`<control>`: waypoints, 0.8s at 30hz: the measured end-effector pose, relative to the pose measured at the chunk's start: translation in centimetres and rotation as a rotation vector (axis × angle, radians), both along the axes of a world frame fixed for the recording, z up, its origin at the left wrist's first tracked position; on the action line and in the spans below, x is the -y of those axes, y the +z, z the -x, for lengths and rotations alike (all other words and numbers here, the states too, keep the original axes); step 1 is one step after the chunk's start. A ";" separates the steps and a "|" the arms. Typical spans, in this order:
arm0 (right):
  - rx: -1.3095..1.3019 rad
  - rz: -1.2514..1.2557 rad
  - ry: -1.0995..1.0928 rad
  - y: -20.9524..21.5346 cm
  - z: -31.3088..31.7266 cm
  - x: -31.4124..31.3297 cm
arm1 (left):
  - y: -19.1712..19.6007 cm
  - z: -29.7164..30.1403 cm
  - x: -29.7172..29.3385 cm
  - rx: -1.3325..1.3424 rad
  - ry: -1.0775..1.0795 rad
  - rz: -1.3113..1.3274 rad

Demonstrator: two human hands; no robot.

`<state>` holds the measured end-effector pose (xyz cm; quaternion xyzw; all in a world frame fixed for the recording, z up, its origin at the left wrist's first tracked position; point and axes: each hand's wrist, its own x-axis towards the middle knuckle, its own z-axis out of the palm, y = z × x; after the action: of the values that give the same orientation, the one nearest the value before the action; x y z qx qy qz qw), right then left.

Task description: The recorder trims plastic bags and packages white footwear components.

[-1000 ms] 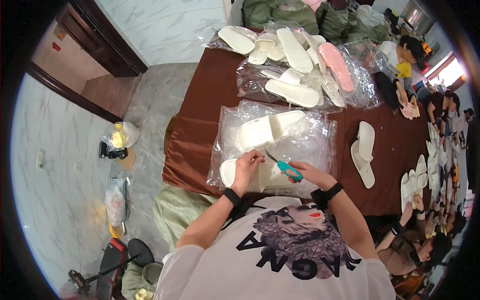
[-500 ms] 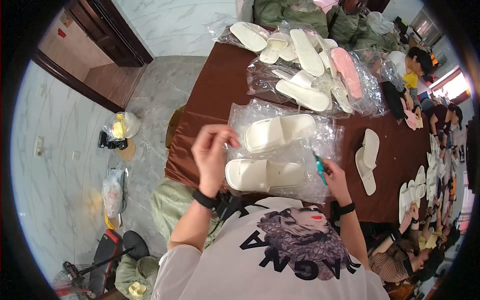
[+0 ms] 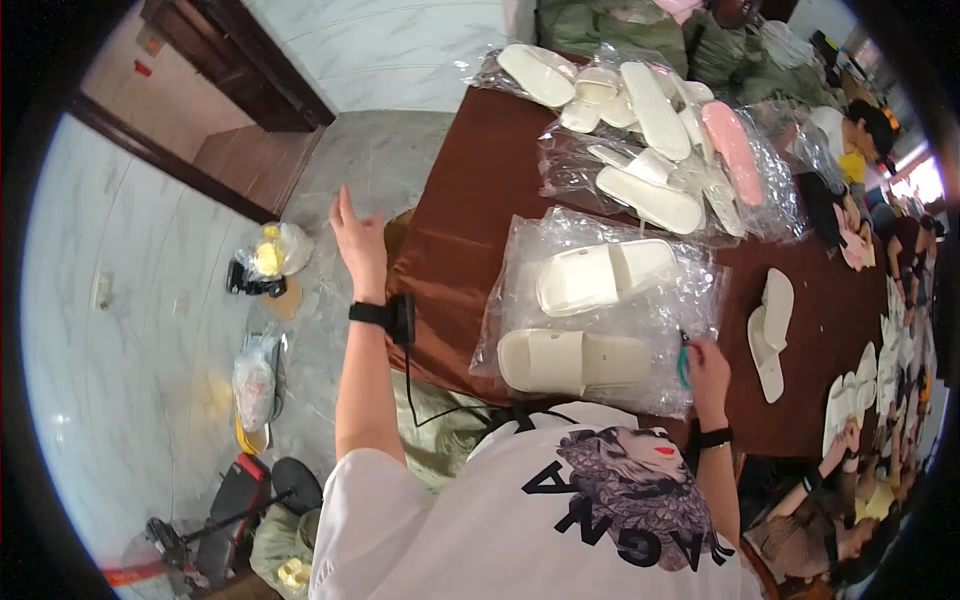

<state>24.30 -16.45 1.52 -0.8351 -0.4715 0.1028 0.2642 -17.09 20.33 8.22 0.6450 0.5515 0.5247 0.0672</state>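
Just beyond our right hand (image 3: 708,368), clear plastic bags (image 3: 600,300) lie crinkled on the brown surface (image 3: 480,200), and two cream slippers sit on them: the near slipper (image 3: 572,361) to the left of that hand, the far slipper (image 3: 605,275) further away from us. Our right hand is closed around a small teal tool (image 3: 683,362) at the bags' right edge. Our left hand (image 3: 358,235) is raised off the surface's left side, fingers spread, holding nothing. Further from us, more bagged pale slippers and one pink slipper (image 3: 733,150) are piled. A white slipper pair (image 3: 768,330) lies right of our right hand.
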 end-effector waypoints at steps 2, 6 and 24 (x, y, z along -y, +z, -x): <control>-0.695 0.089 0.032 1.3 3.3 -2.3 | -2.0 -2.2 1.5 -0.185 -0.025 0.116; -0.847 0.346 0.287 1.8 9.1 -6.2 | -4.0 -9.6 7.1 0.289 -0.756 0.888; -1.318 0.304 0.164 7.2 12.0 -4.8 | -3.9 -18.6 11.0 0.662 -1.099 1.138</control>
<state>12.29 -11.62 8.68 -0.5876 -0.2542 0.6747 0.3673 1.48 9.32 4.28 0.5024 0.2920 0.2226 0.7828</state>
